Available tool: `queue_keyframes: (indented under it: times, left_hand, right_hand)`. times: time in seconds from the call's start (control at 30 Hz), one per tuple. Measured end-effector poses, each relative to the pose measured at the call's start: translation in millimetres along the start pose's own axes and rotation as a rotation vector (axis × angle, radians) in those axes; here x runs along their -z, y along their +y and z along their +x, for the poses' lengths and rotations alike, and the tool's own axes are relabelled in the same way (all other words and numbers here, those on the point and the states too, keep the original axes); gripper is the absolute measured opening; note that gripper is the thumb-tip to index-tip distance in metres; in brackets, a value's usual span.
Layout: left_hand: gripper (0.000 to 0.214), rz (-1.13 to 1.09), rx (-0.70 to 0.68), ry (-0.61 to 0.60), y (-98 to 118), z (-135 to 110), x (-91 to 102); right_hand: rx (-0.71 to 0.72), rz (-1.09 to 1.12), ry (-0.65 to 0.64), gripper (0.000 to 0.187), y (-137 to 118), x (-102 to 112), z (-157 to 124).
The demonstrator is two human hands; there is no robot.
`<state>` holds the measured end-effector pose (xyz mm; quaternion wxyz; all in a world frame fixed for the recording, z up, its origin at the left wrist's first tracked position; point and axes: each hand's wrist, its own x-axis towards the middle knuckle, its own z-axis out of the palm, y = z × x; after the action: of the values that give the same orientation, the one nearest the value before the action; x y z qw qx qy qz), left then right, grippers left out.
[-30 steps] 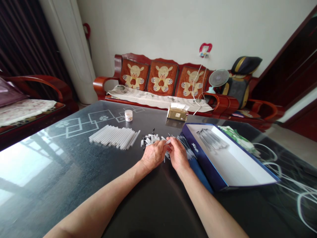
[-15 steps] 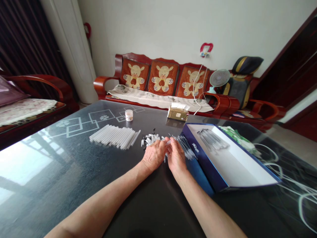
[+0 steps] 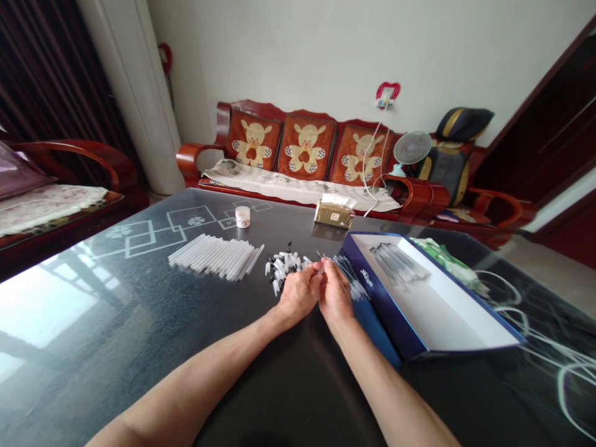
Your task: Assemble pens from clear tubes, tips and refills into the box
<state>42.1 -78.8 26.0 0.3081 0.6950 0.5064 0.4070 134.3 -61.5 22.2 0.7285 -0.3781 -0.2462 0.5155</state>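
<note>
Blue box (image 3: 390, 313) (white inside), white tubes (image 3: 216, 256)

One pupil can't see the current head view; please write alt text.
A person's left hand and right hand meet over a dark table; anything between them is mostly hidden. Small white and black pieces lie beside the left hand, with a row of white tubes farther left and an open blue box to the right.

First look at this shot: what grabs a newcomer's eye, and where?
Probably the left hand and right hand first, meeting over the dark table, seemingly around a small pale piece, mostly hidden. Next, the blue box with its white inside, to their right, and the row of white tubes to their left. Beyond the table, three orange cushions stand along the sofa.
</note>
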Motion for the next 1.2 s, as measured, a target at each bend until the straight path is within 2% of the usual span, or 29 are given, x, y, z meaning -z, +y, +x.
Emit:
queue_keyframes:
  times: [0.1,0.13,0.2,0.27,0.37,0.47,0.57,0.67,1.0,1.2]
  left_hand:
    - [0.032,-0.337,0.203,-0.156,-4.0,2.8,-3.5]
    - [0.032,-0.441,0.239,-0.166,-6.5,4.7,-4.2]
    - [0.03,-0.582,0.256,-0.112,-12.5,9.7,-3.9]
    - [0.028,-0.626,0.242,-0.036,-18.9,14.9,-1.5]
    - [0.027,-0.634,0.228,0.029,-27.7,21.3,4.6]
    - [0.029,-0.694,0.248,0.06,-33.1,25.6,10.4]
    - [0.03,-0.748,0.281,0.069,-35.3,28.6,13.9]
    - [0.031,-0.795,0.288,0.066,-36.4,30.5,15.2]
    - [0.033,-0.857,0.317,0.033,-40.2,33.2,14.1]
    - [0.031,-0.898,0.324,0.04,-35.9,32.1,17.6]
  right_hand:
    - [0.042,0.066,0.033,0.029,-15.7,11.7,17.7]
    - [0.073,0.057,0.048,0.029,-19.7,17.1,24.0]
    - [0.117,-0.033,0.072,0.034,-21.9,28.6,34.1]
    - [0.156,-0.213,0.079,0.04,-16.3,38.9,39.5]
    - [0.24,-0.572,0.008,0.044,-2.4,49.2,42.1]
    - [0.433,-0.873,-0.076,0.039,4.8,53.9,43.9]
    - [0.619,-1.091,-0.122,0.032,4.7,55.7,45.9]
    - [0.688,-1.236,-0.161,0.029,6.1,56.2,46.4]
    - [0.715,-1.347,-0.181,0.029,14.1,59.1,47.2]
    - [0.715,-1.319,-0.275,0.032,11.4,57.6,43.3]
